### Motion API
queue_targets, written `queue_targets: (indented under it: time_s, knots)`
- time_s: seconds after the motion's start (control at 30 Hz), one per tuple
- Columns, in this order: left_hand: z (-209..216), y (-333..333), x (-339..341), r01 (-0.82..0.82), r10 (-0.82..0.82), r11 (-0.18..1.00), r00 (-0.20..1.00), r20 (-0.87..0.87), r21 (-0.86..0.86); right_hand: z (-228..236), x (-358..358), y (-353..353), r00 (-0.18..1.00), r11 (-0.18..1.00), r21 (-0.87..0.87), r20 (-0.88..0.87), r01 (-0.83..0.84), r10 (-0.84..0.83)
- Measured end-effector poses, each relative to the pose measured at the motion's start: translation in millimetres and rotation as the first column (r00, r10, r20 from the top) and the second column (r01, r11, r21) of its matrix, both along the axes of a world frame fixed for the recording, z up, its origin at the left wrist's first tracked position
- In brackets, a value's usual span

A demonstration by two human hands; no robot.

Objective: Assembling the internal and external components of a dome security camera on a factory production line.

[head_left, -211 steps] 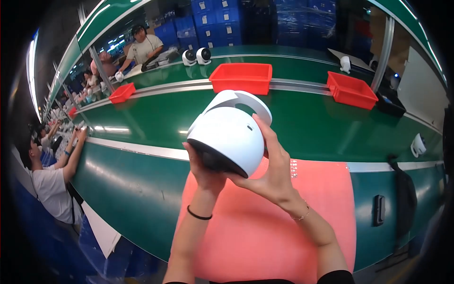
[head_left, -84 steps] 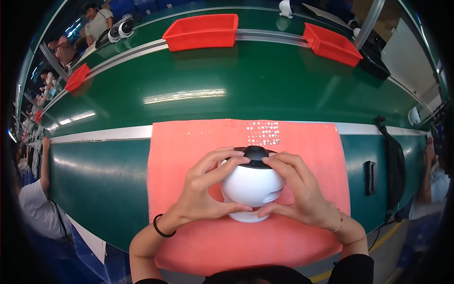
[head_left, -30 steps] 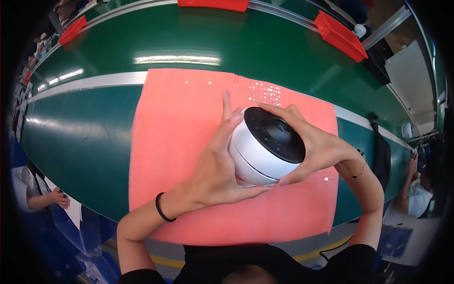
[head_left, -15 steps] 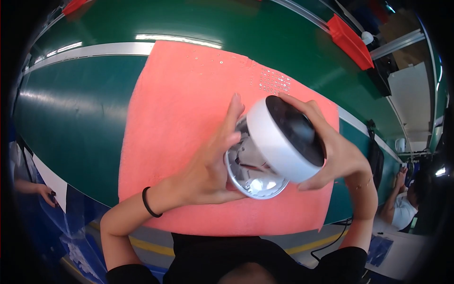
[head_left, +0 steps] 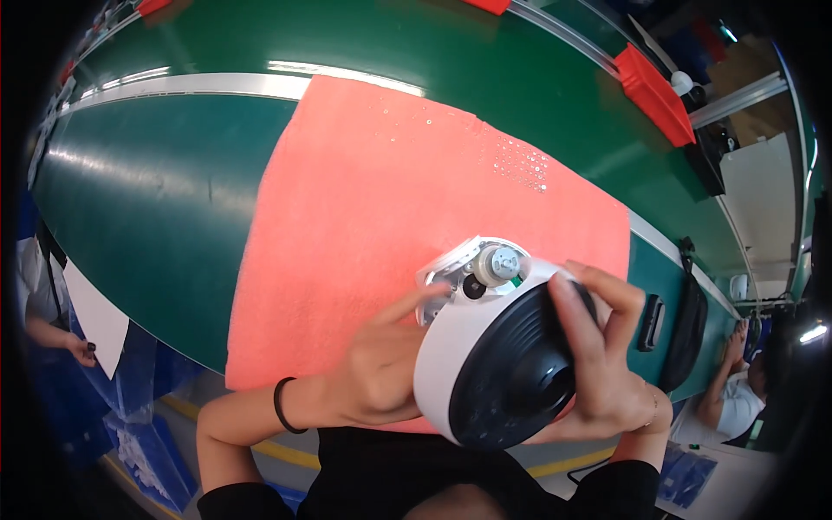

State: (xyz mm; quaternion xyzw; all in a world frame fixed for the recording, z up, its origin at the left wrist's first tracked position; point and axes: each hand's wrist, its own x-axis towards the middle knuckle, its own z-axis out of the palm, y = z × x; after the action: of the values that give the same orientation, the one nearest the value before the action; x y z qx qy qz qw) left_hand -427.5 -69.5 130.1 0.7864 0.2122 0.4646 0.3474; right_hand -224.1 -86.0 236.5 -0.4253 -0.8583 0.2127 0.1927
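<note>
Low over the near part of the cloth, a white round housing (head_left: 440,368) is tilted, its black ringed face (head_left: 507,381) turned toward me. Behind it shows an open white shell (head_left: 464,253) with a round silver motor (head_left: 499,265) inside. My right hand (head_left: 607,368) grips the housing from the right, fingers over the black face's edge and thumb side low. My left hand (head_left: 377,368) is closed against the left side of the assembly, one blurred finger reaching along the open shell. The housing hides part of its grip.
A pink cloth (head_left: 347,234) covers the green table (head_left: 165,191), with small metal rings (head_left: 524,165) at its far right. A red bin (head_left: 654,95) stands far right. A black object (head_left: 652,322) and black bag (head_left: 689,329) lie right. Other people's hands (head_left: 81,347) show at both sides.
The assembly has come nearer me and turned, so the black face now points toward me and the motor shows. Both hands have moved with it, my right hand lower.
</note>
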Motion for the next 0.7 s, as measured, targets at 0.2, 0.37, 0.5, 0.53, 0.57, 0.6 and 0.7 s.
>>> queue_targets:
  time_s: [0.2, 0.37, 0.5, 0.53, 0.57, 0.6, 0.7]
  knots:
    - [-14, 21, 6, 0.245, -0.244, 0.969, 0.958, 0.148, 0.010, -8, 6, 3, 0.998, 1.000, 0.016, -0.050, -0.022, 0.022]
    - [-5, 34, 4, 0.403, -0.391, 0.912, 0.910, -0.136, 0.075, -10, 10, 35, 0.928, 0.901, 0.227, 0.042, -0.370, 0.370]
    - [-7, 34, 6, 0.490, -0.511, 0.858, 0.845, -0.157, -0.151, 2, -12, 35, 0.771, 0.753, 0.167, 0.129, -0.637, 0.623]
    - [-6, 35, 8, 0.504, -0.515, 0.852, 0.856, -0.050, -0.144, 7, -18, 31, 0.767, 0.756, 0.131, 0.129, -0.642, 0.629]
    - [-5, 37, 8, 0.509, -0.520, 0.849, 0.853, -0.053, -0.143, 12, -23, 28, 0.763, 0.758, 0.095, 0.127, -0.646, 0.634]
    - [-1, 37, 7, 0.527, -0.534, 0.837, 0.845, -0.013, -0.149, 17, -25, 29, 0.752, 0.754, -0.016, 0.058, -0.657, 0.657]
    - [-12, 33, 7, 0.552, -0.554, 0.815, 0.831, 0.044, -0.178, 21, -36, 33, 0.779, 0.775, -0.108, -0.175, -0.623, 0.602]
